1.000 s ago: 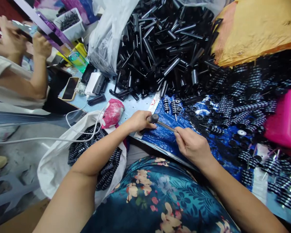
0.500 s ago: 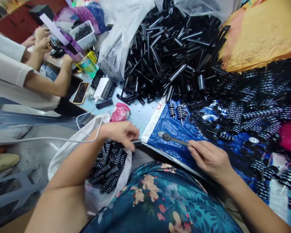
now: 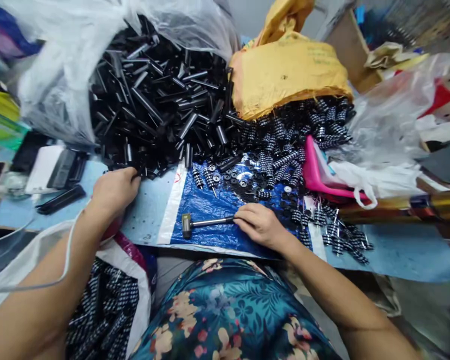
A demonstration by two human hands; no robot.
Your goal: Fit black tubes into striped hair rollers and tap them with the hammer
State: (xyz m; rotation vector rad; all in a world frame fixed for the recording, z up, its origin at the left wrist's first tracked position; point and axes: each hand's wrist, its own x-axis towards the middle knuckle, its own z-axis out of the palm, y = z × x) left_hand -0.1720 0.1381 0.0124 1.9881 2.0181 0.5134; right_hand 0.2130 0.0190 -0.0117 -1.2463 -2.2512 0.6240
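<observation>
My right hand is closed round the handle end of a small hammer. The hammer lies level over the blue plastic sheet, its head pointing left. At the near edge of a big heap of black plastic tubes is my left hand, its fingers curled and their tips partly hidden; what they grip is not clear. Two ridged black-and-white rollers with metal pins lie on the sheet beyond the hammer, beside small black discs.
An open white sack of similar rollers stands below my left arm. A white cable crosses that forearm. Beyond the sheet lie more rollers, a yellow sack and a pink tray. A white device sits left.
My left hand has moved from above the white sack to the tube heap; the dark piece at its fingers no longer shows. The hammer has come down level. The view has swung right.
</observation>
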